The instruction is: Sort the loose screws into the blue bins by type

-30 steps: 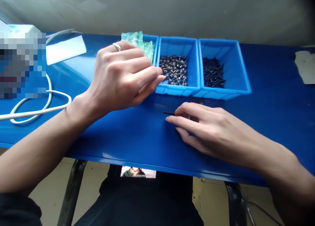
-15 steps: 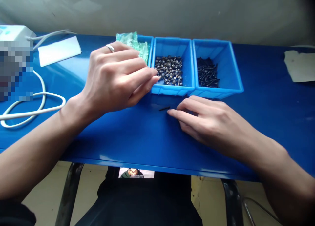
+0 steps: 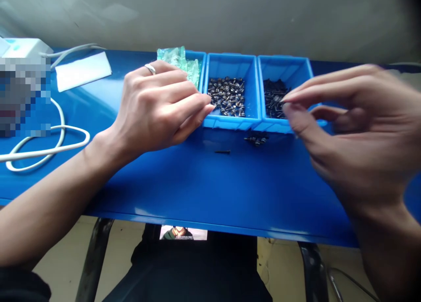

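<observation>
Your right grip (image 3: 358,135) is above the right bin (image 3: 286,64), blurred, with thumb and index fingertips (image 3: 283,101) almost together over the dark screws (image 3: 274,98). Whether they pinch anything, you can't tell from this view. Your left grip (image 3: 158,109) sits beside the left bin (image 3: 200,65), its fingers curled toward the thumb and their tips at the left wall of the middle bin (image 3: 230,64). It wears a ring (image 3: 150,68), and whether it holds anything is hidden.

The middle bin holds silver-headed screws (image 3: 226,96). A green plastic bag (image 3: 177,58) fills the left bin's back corner. Along the table (image 3: 164,188), a single loose screw (image 3: 222,151) lies near the front of the bins, and a small cluster of screws (image 3: 255,140) lies just in front of the middle bin's right corner.

Thin screws like these sit best between the very tips of your pads, so keep your pinch there, slow and close to the pile. Toward the table's left end lie a white cord (image 3: 49,151), a white card (image 3: 82,72) and a white device (image 3: 23,47), partly blurred out.
</observation>
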Demonstrator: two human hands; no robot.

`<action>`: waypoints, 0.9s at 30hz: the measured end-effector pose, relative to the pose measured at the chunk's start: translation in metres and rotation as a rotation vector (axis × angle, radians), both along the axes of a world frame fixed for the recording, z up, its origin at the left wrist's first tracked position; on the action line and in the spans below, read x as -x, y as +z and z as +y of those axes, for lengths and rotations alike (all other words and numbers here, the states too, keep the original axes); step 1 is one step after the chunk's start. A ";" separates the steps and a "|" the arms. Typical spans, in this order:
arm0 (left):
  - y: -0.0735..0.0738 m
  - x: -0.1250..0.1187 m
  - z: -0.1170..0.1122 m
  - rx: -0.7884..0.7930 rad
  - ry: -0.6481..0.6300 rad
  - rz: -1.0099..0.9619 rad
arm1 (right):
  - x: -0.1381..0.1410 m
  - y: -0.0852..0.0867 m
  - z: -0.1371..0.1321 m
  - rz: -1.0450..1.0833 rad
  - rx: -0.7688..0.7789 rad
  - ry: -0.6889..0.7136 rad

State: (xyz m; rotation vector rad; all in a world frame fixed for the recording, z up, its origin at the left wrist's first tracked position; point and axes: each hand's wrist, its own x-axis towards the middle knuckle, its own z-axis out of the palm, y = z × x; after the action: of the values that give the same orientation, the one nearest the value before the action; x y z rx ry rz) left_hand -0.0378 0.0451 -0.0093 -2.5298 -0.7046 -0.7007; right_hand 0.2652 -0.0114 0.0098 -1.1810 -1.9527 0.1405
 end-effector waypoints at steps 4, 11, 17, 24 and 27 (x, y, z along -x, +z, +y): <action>0.001 -0.001 -0.001 -0.026 0.000 0.014 | -0.005 -0.007 0.004 -0.151 -0.152 0.092; 0.003 -0.004 -0.001 -0.076 -0.014 0.008 | 0.017 -0.025 0.001 -0.632 -0.263 0.582; 0.000 0.000 0.000 0.035 -0.022 -0.009 | 0.020 -0.027 -0.001 -0.709 -0.354 0.539; 0.001 -0.002 -0.002 -0.053 0.017 0.018 | 0.013 -0.014 0.000 -0.131 0.070 0.423; 0.001 -0.003 -0.001 -0.041 0.017 0.011 | 0.009 -0.008 0.002 0.071 0.202 0.275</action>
State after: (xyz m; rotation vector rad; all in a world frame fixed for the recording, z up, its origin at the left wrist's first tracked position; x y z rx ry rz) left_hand -0.0349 0.0436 -0.0088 -2.4855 -0.6996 -0.6875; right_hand 0.2565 -0.0095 0.0015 -1.0117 -2.0657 0.5273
